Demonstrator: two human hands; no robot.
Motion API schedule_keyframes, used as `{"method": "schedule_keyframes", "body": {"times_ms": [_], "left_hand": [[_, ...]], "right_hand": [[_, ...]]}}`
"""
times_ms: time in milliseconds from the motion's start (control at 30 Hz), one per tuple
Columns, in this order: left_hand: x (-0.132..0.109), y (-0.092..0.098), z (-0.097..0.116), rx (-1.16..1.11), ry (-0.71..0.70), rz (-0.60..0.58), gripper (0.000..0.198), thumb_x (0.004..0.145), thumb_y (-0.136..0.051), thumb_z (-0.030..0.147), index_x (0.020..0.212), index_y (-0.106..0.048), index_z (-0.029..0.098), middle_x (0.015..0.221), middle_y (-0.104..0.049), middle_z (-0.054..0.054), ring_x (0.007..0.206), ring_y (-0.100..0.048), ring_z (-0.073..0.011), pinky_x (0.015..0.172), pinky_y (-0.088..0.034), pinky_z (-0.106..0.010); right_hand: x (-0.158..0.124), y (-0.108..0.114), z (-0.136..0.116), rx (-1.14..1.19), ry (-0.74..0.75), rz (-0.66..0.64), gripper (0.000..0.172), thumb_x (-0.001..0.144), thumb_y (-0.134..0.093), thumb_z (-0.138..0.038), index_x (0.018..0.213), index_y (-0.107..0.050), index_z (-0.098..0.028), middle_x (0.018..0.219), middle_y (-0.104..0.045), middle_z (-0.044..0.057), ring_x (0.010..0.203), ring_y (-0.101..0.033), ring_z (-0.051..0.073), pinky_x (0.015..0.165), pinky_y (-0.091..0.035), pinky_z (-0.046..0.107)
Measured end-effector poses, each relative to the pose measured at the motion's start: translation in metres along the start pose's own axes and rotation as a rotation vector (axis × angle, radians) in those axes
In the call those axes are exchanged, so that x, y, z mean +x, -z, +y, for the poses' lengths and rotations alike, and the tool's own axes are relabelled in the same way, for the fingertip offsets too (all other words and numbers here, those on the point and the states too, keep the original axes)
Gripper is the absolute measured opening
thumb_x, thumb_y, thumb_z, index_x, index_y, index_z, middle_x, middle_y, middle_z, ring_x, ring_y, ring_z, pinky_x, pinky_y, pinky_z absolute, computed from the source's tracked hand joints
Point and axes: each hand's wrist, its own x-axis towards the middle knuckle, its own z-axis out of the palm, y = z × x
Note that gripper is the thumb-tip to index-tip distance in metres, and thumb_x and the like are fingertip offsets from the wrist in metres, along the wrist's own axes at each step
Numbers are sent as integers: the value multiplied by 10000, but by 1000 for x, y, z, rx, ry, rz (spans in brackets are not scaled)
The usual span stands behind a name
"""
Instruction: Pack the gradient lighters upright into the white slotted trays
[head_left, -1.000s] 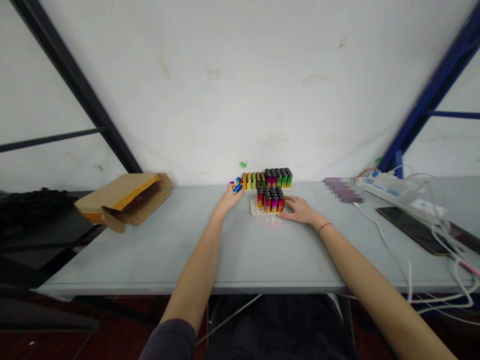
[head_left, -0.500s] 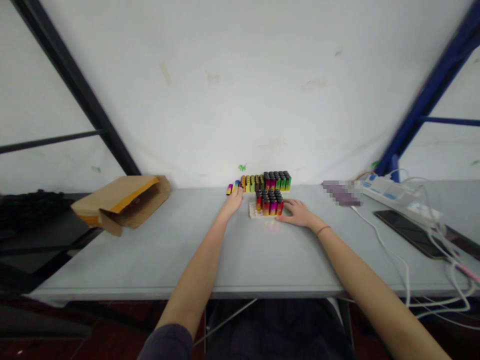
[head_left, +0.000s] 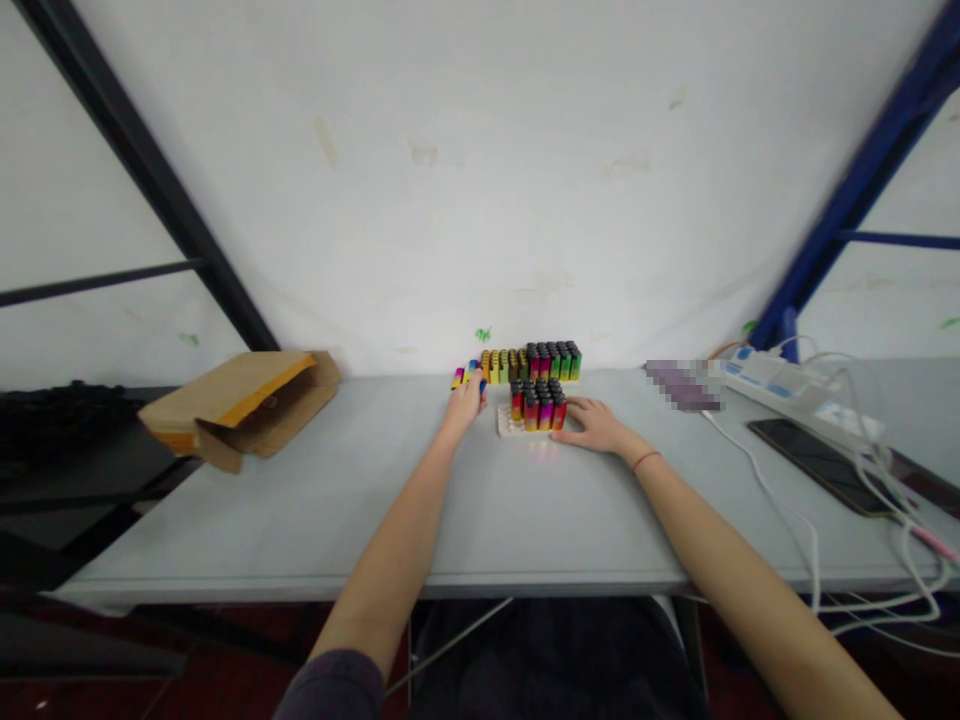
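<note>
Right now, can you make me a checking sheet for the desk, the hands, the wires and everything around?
Surface: grey desk, faint reflections in front of the tray.
Job's things: coloured cylinders with black tops stand in a white tray, holes free at its left; more cylinders stand behind.
Clutter: open cardboard box left; dark phone right; a pixelated item I can't identify.
Hands: left hand holds a blue piece, partly hidden; right hand is spread at the tray's right end.
Cables: white cables tangle near a power strip; one hangs over the front edge.
Surroundings: marked white wall behind; black frame left, blue frame right.
</note>
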Motion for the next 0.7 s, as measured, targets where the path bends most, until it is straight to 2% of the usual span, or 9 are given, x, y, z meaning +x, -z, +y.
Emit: {"method": "schedule_keyframes", "body": {"times_ms": [133, 300, 467, 533, 700], "left_hand": [[-9, -8, 11, -152, 74, 22, 511, 1049, -290, 512, 661, -468, 230, 522, -457, 6, 455, -443, -127, 498, -380, -251], [-10, -14, 16, -336, 189, 85, 495, 1046, -292, 520, 651, -383, 237, 467, -317, 56, 390, -293, -88, 418, -237, -206], [-6, -11, 11, -453, 288, 14, 531, 1017, -243, 613, 642, -328, 248, 440, -225, 80, 358, -169, -72, 392, -170, -191], [-4, -11, 8, -474, 300, -9, 529, 1000, -265, 633, 639, -314, 250, 437, -206, 85, 354, -148, -70, 387, -160, -190], [-4, -13, 4, -536, 272, 8, 474, 998, -264, 556, 640, -315, 250, 426, -194, 85, 352, -146, -74, 376, -168, -179]], "right_hand": [[0, 0, 0, 1, 8, -7, 830, 916, -570, -790, 1492, -616, -194, 1592, -530, 187, 1466, -480, 406, 1220, -363, 547], [0, -1, 1, 0, 2, -7, 837, 908, -577, -793, 1488, -620, -191, 1593, -529, 187, 1469, -477, 410, 1222, -362, 536], [-1, 0, 1, 5, 7, -5, 846, 915, -569, -792, 1493, -614, -176, 1593, -527, 195, 1467, -477, 414, 1224, -358, 544], [-1, 0, 1, 4, 2, -9, 850, 912, -569, -796, 1492, -614, -176, 1598, -522, 195, 1475, -468, 413, 1229, -351, 544], [0, 0, 2, 0, 2, -16, 841, 912, -557, -808, 1486, -620, -197, 1600, -524, 179, 1480, -466, 409, 1233, -348, 540]]}}
